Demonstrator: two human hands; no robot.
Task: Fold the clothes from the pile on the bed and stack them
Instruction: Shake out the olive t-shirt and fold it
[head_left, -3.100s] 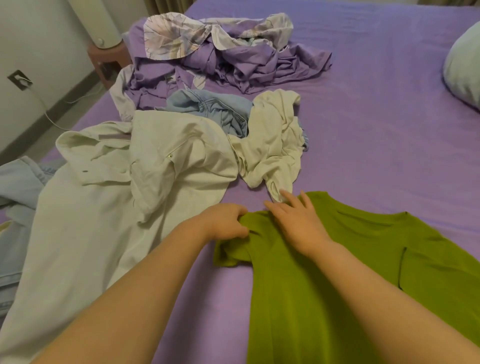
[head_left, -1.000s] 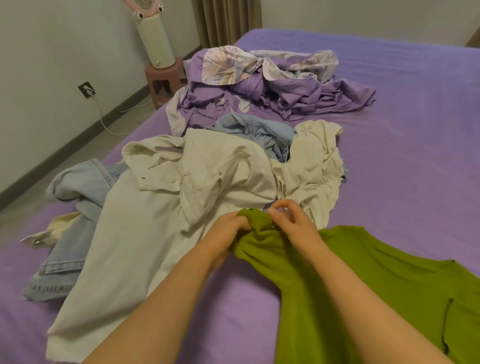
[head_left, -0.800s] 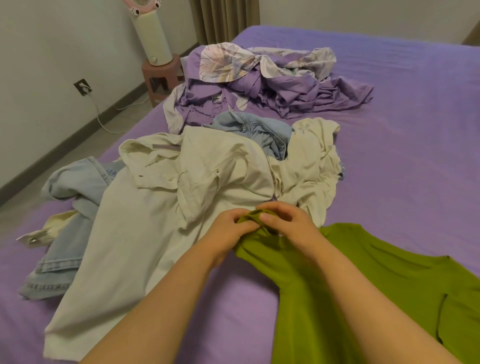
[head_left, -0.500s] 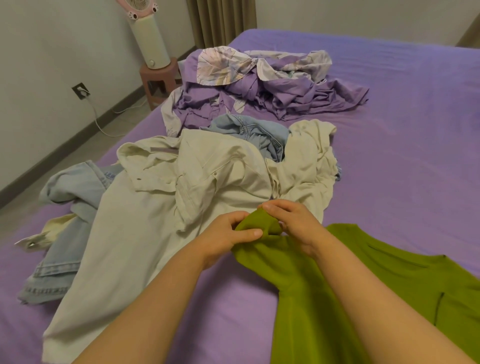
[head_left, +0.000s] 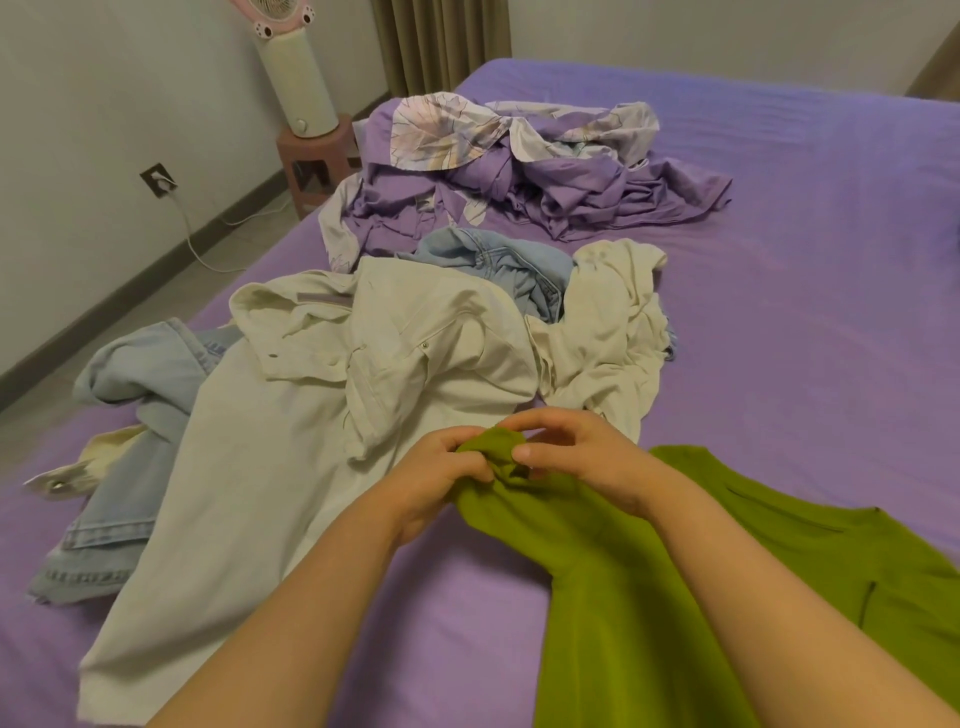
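Green shirt (head_left: 649, 597) spread on the purple bed (head_left: 805, 322), one bunched sleeve end lifted between the fingers. Left hand (head_left: 441, 467) curled round the bunch from its left — right hand (head_left: 576, 457) pinching it from the right, thumb in front. Just beyond the fingertips, cream garment (head_left: 311, 441); blue jeans (head_left: 130, 415) further left. Well past the fingers — purple floral bedding (head_left: 519, 171) in a heap.
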